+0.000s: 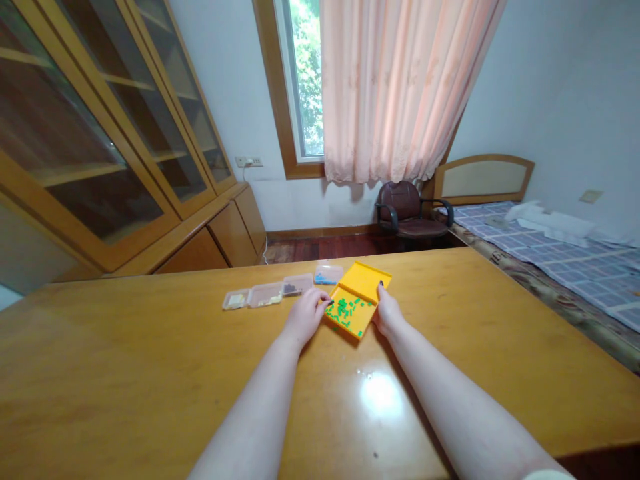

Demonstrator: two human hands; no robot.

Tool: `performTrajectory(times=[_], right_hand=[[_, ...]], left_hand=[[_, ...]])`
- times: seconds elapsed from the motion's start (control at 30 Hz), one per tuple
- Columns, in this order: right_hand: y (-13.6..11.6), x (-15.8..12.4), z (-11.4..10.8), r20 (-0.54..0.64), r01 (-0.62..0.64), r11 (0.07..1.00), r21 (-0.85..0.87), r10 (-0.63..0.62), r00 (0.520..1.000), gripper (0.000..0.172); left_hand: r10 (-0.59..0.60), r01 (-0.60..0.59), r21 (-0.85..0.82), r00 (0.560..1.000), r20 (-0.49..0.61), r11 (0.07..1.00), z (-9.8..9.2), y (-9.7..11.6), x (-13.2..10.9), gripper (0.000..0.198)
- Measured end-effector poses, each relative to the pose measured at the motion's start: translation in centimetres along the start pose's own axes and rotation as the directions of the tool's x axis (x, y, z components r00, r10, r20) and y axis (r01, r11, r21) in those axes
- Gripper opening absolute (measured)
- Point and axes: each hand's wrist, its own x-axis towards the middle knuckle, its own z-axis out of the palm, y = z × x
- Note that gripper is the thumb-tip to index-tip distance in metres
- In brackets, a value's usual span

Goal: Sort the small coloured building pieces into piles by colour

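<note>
A yellow hinged box (371, 275) lies open and slanted over the table in front of me. Many small green pieces (343, 310) are scattered in its nearer half, thickest toward the left. My right hand (387, 312) grips the box by its right side near the hinge, with the thumb on top. At the left rim is my left hand (306, 316), thumb and forefinger pinched together by the green pieces. Whether those fingertips hold the rim or a tiny piece cannot be made out.
Behind my left hand stand small clear trays: one with blue pieces (329, 274), one with dark pieces (297, 285), and two with pale pieces (266, 295). They rest on a wooden table (150, 360). Beyond are a chair (411, 210), a bed (560, 247) and a glass-fronted cabinet (170, 213).
</note>
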Motion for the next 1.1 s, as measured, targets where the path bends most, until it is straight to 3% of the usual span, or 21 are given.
performTrajectory(times=[0.13, 0.3, 0.47, 0.6, 0.97, 1.03, 1.1], right_hand=[[-0.1, -0.1, 0.1, -0.008, -0.006, 1.0, 0.001, 0.006, 1.0, 0.029], [-1.1, 1.2, -0.8, -0.08, 0.089, 0.995, 0.034, -0.086, 0.993, 0.027], [-1.9, 1.8, -1.3, -0.119, 0.086, 0.994, 0.066, -0.078, 0.99, 0.026], [-1.9, 1.6, -1.1, -0.122, 0.084, 0.994, 0.063, -0.076, 0.99, 0.025], [-1.8, 1.7, -1.0, -0.164, 0.078, 0.996, 0.049, -0.069, 0.984, 0.025], [-1.7, 1.7, -1.1, -0.159, 0.086, 0.995, 0.044, -0.078, 0.984, 0.023], [-1.6, 1.6, -1.1, -0.131, 0.09, 0.995, 0.044, -0.083, 0.988, 0.023]], left_hand=[[0.052, -0.058, 0.045, 0.992, 0.116, 0.997, 0.5, 0.2, -0.1, 0.02], [0.052, -0.058, 0.071, 0.995, 0.081, 0.996, -0.5, 0.3, -0.2, 0.016], [0.059, -0.108, 0.131, 0.942, 0.331, 0.986, -0.3, 0.1, -0.7, 0.012], [0.01, -0.073, 0.135, 0.91, 0.415, 0.988, 0.5, -0.5, -0.8, 0.014], [-0.033, -0.051, 0.203, 0.919, 0.392, 0.978, 0.1, -0.7, -0.5, 0.009], [-0.01, -0.052, 0.174, 0.94, 0.341, 0.983, -0.3, -1.0, -0.4, 0.01], [0.046, -0.075, 0.126, 0.975, 0.215, 0.989, -0.7, -1.3, -0.3, 0.012]])
